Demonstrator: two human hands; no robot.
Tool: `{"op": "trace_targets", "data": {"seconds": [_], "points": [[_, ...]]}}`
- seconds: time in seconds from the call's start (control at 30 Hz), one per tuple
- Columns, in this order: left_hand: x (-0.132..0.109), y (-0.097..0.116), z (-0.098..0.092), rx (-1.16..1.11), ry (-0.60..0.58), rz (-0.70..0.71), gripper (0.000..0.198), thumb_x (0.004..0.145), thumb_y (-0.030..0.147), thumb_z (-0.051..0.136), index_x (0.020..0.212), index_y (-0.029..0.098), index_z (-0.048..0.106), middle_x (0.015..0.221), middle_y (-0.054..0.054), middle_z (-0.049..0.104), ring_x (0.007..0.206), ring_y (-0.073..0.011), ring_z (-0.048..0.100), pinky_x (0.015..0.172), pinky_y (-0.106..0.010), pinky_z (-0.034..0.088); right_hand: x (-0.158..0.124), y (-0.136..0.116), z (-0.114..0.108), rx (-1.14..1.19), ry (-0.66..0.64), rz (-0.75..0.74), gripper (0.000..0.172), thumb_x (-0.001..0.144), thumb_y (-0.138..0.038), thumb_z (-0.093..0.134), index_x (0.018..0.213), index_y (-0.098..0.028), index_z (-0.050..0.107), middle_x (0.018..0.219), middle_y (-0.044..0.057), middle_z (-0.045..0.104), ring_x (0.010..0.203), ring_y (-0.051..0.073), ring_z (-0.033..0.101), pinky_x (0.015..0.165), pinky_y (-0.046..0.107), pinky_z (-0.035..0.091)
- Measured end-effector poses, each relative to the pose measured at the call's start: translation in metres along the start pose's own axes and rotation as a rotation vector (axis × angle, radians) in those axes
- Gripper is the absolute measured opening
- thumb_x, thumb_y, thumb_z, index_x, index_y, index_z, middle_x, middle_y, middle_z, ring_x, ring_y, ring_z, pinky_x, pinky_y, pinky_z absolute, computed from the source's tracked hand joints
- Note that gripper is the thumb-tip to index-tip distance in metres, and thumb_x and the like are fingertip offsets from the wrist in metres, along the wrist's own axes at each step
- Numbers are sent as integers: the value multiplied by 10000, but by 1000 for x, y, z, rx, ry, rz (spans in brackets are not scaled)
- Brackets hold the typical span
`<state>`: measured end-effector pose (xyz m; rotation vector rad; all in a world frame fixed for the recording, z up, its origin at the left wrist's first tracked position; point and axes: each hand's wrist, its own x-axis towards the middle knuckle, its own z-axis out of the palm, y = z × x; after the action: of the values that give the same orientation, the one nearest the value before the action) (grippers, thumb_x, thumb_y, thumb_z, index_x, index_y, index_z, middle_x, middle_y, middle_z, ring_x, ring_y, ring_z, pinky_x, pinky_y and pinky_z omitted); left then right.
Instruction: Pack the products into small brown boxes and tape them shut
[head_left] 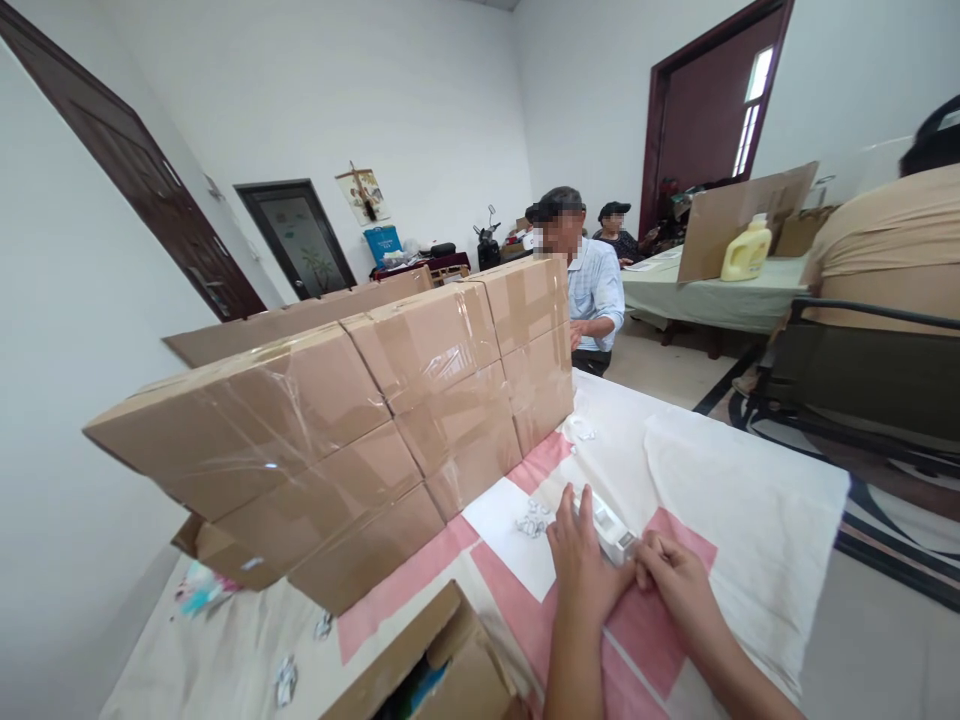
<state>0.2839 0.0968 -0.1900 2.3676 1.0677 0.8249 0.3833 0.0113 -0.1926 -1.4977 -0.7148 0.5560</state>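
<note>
On the table, a small white plastic device (609, 528), shaped much like a tape dispenser, sits between my hands. My left hand (581, 555) is wrapped over its near side, with fingers along its top. At the device's front end, my right hand (671, 565) is closed in a pinch; whatever its fingertips hold is too small to make out. A white sheet of paper (517, 545) lies left of the device, bearing a little heap of small shiny grey-and-clear pieces (534, 520).
Stacked taped cardboard boxes (442, 400) form a wall on the left. An open cardboard box (450, 660) stands at the near edge. Small shiny bundles (286, 680) lie on the tablecloth (750, 520). Beyond the boxes sits a person (596, 285); other people sit farther right.
</note>
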Motion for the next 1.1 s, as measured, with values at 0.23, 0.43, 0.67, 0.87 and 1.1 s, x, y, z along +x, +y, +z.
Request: {"op": "trace_targets", "data": {"seconds": [0.23,0.43,0.67,0.87,1.1], "points": [[0,-1,0,-27,-10,1,960,757,501,741,1571,220,318,1633,-182,310,1488,-349,346,1145,-529,388,0,-1,1,-11,27,-28,618,789,-706,655,459,-236,426,500,12,498,527,170,498,594,315,417],[-1,-2,2,-48,3,17,939,770,449,731,1577,226,307,1636,-170,313,1479,-344,362,1142,-506,399,1,4,1,-24,-6,20,620,808,-704,664,481,-243,410,496,16,532,536,171,507,626,317,431],[-2,-6,6,-60,38,36,898,797,452,717,1570,227,319,1627,-168,325,1482,-327,361,1134,-479,413,1,3,0,-16,-28,30,624,769,-755,668,472,-240,479,500,38,583,544,191,564,615,319,454],[-2,-4,1,-67,15,31,885,816,465,696,1573,216,312,1626,-176,324,1480,-331,362,1135,-487,410,-1,0,0,7,-41,59,602,738,-803,647,596,-219,630,487,38,611,491,198,570,576,328,466],[-1,-5,5,-50,26,37,900,800,444,717,1571,228,307,1624,-166,329,1487,-317,348,1119,-470,420,2,10,-2,-16,-37,-34,557,847,-672,637,515,-237,528,535,53,635,635,215,624,702,336,482]]}}
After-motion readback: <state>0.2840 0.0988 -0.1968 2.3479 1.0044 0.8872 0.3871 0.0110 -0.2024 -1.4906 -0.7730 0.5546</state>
